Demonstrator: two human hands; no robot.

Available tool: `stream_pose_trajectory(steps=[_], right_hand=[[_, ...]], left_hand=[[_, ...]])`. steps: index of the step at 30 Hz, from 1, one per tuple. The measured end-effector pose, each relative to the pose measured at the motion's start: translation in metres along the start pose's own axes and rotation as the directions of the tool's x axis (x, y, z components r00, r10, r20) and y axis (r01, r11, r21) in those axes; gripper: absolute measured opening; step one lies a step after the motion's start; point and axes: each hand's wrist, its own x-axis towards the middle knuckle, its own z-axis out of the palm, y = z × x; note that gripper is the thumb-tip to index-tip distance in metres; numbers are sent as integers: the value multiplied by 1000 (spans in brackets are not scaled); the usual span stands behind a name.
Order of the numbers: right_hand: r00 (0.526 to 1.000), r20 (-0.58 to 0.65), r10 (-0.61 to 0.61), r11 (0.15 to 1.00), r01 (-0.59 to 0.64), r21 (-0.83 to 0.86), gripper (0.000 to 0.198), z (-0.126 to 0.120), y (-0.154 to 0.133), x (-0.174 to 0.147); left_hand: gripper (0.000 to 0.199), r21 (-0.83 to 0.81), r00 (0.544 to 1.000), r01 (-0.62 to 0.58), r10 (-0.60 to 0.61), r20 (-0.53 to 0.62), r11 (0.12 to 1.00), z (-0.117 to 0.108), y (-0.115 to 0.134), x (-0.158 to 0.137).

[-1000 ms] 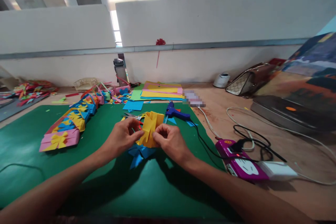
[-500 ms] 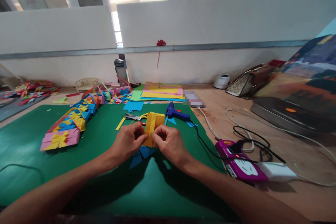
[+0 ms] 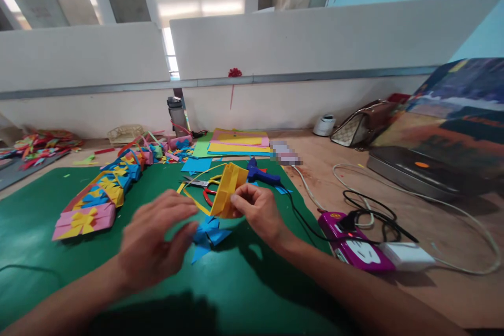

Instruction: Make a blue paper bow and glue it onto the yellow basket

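Between thumb and fingers, my right hand pinches a folded yellow paper basket with a thin looped handle, tilted above the mat. My left hand is off to the left, fingers spread, holding nothing. Just below the basket lie blue paper bow pieces on the green cutting mat. Behind it are scissors with red and yellow handles, partly hidden. A blue glue gun lies just beyond my right hand.
Finished-looking paper baskets with bows line the mat's left side. Coloured paper sheets and a grey bottle stand or lie at the back. A purple power strip with tangled cables occupies the right, near a dark case.
My left hand has let go of the yellow paper basket and moved left and toward me, opening. The basket is now tilted in my right hand, its handle loop showing.
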Motion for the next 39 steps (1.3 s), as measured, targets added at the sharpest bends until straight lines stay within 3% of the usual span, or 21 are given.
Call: stream_pose_trajectory(steps=[1, 2, 3, 6, 8, 11, 12, 13, 15, 20, 26, 29, 32, 35, 37, 39], right_hand=[[1000, -4, 10, 999, -9, 40, 14, -1, -2, 0], [1000, -7, 18, 997, -18, 78, 14, -1, -3, 1], [1000, -9, 26, 994, -25, 111, 14, -2, -5, 1], [999, 2, 52, 982, -51, 184, 16, -2, -8, 0], [997, 22, 72, 975, -75, 210, 17, -1, -8, -2], [993, 56, 105, 970, -114, 216, 17, 1, -6, -5], [991, 66, 115, 969, -127, 211, 17, 2, -5, -6], [989, 76, 124, 969, -138, 203, 16, 3, -4, -6], [985, 97, 140, 971, -155, 183, 16, 5, -2, -7], [980, 139, 144, 982, -159, 105, 16, 9, -2, -10], [985, 153, 75, 997, -74, -10, 13, 7, -8, -17], [984, 173, -42, 991, 62, -115, 13, 6, -6, -19], [959, 169, -225, 920, 267, -289, 12, 2, -1, -19], [863, 204, -462, 749, 502, -433, 7, -3, 5, -15], [734, 301, -609, 559, 666, -494, 17, -6, 7, -12], [601, 440, -667, 354, 775, -523, 31, -8, 9, -9]], left_hand=[[17, -107, 986, 77, -92, -140, 991, -6, -8, 4], [13, -261, 924, 216, -283, -256, 941, -10, -19, 9], [7, -438, 831, 370, -503, -238, 819, -11, -31, 13], [13, -513, 749, 597, -658, 81, 616, 4, -62, 19], [27, -503, 679, 714, -657, 326, 487, 24, -71, 15], [49, -510, 591, 797, -589, 551, 323, 51, -64, 3], [54, -549, 542, 821, -519, 661, 158, 57, -59, 1], [57, -569, 522, 822, -452, 723, 40, 61, -55, -1], [57, -575, 509, 811, -351, 786, -110, 65, -47, -3], [50, -557, 489, 814, -324, 810, -165, 67, -42, -6], [48, -553, 462, 803, -356, 812, -221, 60, -49, -10], [55, -487, 388, 818, -332, 860, -306, 53, -55, -12], [59, -418, 335, 838, -275, 901, -351, 48, -60, -14], [63, -357, 294, 859, -217, 931, -366, 47, -62, -15], [64, -335, 278, 867, -202, 939, -367, 48, -62, -16], [62, -337, 279, 870, -203, 939, -361, 49, -61, -16]])
